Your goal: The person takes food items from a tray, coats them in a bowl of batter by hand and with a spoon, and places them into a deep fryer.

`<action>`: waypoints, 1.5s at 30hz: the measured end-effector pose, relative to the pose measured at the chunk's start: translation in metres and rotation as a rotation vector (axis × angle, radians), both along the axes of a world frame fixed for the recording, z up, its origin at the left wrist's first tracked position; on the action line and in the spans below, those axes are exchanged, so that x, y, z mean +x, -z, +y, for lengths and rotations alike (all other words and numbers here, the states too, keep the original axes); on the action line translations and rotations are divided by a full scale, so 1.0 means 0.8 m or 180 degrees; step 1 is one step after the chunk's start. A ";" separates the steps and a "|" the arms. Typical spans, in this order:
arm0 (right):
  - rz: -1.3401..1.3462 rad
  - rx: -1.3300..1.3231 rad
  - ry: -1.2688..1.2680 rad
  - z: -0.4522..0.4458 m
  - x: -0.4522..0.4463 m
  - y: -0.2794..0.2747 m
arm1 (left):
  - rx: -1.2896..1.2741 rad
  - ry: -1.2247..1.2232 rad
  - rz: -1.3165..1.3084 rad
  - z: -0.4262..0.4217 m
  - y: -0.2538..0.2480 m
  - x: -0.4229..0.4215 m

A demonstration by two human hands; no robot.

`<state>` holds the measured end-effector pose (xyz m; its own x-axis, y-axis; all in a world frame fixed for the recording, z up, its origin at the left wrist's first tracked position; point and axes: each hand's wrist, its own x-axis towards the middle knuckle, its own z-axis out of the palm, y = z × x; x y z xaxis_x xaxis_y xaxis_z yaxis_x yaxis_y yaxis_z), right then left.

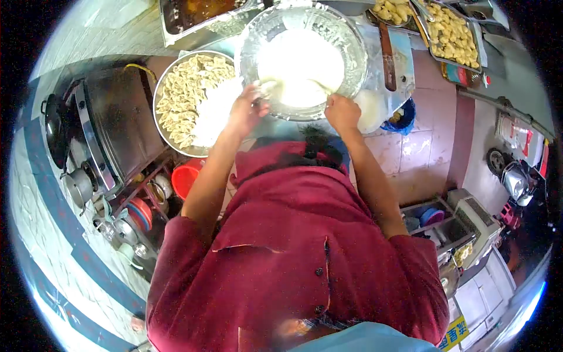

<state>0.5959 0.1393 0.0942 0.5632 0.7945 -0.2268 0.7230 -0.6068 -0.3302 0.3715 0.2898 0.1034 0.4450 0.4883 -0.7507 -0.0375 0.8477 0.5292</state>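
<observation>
In front of me stands a wide metal bowl (247,58), its inner wall smeared with white. A white mass lies inside, too glare-bright to show its surface. At the bowl's near left edge, my left hand (249,110) has its fingers curled, pinching one end of a pale strip of dough (299,85). My right hand (342,111) is closed at the near right rim, with the strip's other end running to its fingers. Left of the bowl, a round tray (157,117) holds many pale, twisted dough pieces (187,94), partly washed out by light.
A rectangular pan (170,40) of dark liquid sits behind the round tray. To the right are a long brown handle (387,57), a tray of yellowish pieces (451,35) and a blue-lined bin (404,120). A red basin (186,179) and a steel counter unit (120,117) stand at left.
</observation>
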 end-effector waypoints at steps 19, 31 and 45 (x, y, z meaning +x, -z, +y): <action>-0.0102 0.0137 0.0656 -0.008 -0.002 0.000 | 0.3263 0.2518 0.2272 -0.026 0.096 0.108; 0.0428 0.0371 0.0556 -0.015 0.009 -0.007 | -0.0933 0.0342 0.0746 0.000 0.110 0.122; 0.0147 0.0741 0.0147 -0.022 -0.001 -0.002 | -0.1506 -0.0301 0.0528 0.005 0.084 0.128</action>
<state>0.5951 0.1220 0.0956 0.5936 0.8020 -0.0670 0.6770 -0.5426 -0.4972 0.4736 0.2935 0.0363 0.2714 0.1103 -0.9561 -0.0737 0.9929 0.0936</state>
